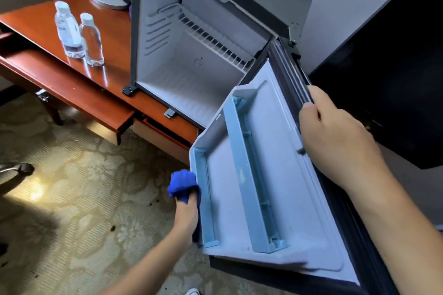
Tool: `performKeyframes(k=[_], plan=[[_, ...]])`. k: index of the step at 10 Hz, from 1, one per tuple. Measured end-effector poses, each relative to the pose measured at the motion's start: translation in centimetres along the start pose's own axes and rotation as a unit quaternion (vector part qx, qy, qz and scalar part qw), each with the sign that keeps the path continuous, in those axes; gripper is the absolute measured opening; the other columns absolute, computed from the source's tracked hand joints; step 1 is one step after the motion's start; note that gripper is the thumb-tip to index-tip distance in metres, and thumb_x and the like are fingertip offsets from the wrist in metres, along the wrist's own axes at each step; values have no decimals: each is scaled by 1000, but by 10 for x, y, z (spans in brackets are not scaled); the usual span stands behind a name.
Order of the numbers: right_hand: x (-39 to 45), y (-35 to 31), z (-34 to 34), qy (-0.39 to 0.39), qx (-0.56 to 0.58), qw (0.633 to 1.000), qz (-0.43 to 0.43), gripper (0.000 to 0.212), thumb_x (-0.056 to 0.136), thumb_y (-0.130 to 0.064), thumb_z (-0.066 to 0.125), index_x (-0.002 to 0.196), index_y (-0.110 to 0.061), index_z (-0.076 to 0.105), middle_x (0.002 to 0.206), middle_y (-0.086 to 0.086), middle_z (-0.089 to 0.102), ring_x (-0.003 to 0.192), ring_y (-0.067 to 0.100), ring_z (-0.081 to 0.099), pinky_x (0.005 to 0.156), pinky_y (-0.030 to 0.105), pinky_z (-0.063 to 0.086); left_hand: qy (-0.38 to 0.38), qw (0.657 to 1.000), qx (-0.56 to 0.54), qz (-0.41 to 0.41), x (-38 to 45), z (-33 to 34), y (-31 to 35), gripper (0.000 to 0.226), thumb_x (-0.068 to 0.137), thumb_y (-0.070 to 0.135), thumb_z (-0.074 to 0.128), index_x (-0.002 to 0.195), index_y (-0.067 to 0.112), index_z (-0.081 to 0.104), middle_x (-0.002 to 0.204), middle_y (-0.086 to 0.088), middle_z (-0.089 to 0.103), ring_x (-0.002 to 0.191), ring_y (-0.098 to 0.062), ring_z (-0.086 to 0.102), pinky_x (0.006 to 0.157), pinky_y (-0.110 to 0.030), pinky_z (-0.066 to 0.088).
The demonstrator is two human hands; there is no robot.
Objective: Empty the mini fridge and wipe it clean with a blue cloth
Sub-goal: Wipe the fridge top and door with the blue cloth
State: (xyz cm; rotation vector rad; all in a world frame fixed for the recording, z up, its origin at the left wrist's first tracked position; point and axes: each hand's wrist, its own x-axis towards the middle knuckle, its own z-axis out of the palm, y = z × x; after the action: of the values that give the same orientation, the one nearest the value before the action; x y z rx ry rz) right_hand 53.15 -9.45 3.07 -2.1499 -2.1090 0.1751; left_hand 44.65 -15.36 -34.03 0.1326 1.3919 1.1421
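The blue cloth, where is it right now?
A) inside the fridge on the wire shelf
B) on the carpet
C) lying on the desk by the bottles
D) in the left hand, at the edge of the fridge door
D: the blue cloth is bunched in the left hand, pressed at the outer edge of the open fridge door.

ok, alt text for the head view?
Left hand presses a blue cloth to the open fridge door's edge; right hand grips its top. The fridge is empty; two bottles stand on the desk.
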Motion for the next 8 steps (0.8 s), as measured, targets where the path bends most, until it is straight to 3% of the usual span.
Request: performKeyframes(k=[1,2,3,4,5,6,7,8], plan=[[1,3,-2,-5,0,1000,-2,51,95,-47,18,145,-53,24,113,7,61,104,40,53,98,57,42,10,997,70,-43,-65,-8,-51,42,106,44,46,143,25,45,123,-10,63,109,-25,63,87,-32,46],[2,7,-5,-6,10,1000,-4,48,96,-47,20,143,-54,26,110,7,61,104,38,52,97,56,43,-11,986,39,-162,-103,0,-80,52,105,46,46,135,5,57,130,-17,62,113,-29,60,91,-34,47],[0,9,-9,-8,23,1000,0,47,98,-49,22,145,-56,22,116,4,61,110,35,51,100,54,42,-14,977,5,-214,-96,4,-70,56,104,53,45,126,4,61,126,-22,65,116,-40,63,94,-45,53],[1,10,-9,-12,28,1000,-6,46,99,-50,22,145,-56,25,110,2,61,107,33,54,98,54,44,-17,979,-28,-201,-63,-1,-52,57,103,53,47,127,3,61,110,-17,70,97,-34,67,85,-41,56],[2,9,-7,-18,31,999,-9,44,99,-50,23,142,-57,26,109,-1,61,108,33,55,99,55,44,-11,975,-77,-210,-5,2,-18,58,98,58,53,127,10,64,114,-19,72,105,-35,68,100,-51,53],[5,9,-7,-9,41,999,-2,39,98,-52,26,136,-65,24,114,-4,59,108,29,52,98,52,44,-71,978,-89,-172,50,13,34,59,95,67,49,122,17,66,118,-13,73,106,-33,70,99,-52,55],[4,7,-6,0,41,999,4,44,96,-56,25,138,-68,21,115,-8,58,107,27,50,96,52,43,-54,986,-97,-120,95,19,83,52,99,65,44,112,20,65,107,-6,71,91,-26,70,85,-43,60],[5,5,-3,-2,24,1000,-5,50,89,-61,20,138,-68,23,109,-7,63,104,32,57,95,57,47,-56,982,-132,-122,118,24,102,40,87,62,69,90,22,72,82,-4,76,67,-21,74,56,-29,58]])
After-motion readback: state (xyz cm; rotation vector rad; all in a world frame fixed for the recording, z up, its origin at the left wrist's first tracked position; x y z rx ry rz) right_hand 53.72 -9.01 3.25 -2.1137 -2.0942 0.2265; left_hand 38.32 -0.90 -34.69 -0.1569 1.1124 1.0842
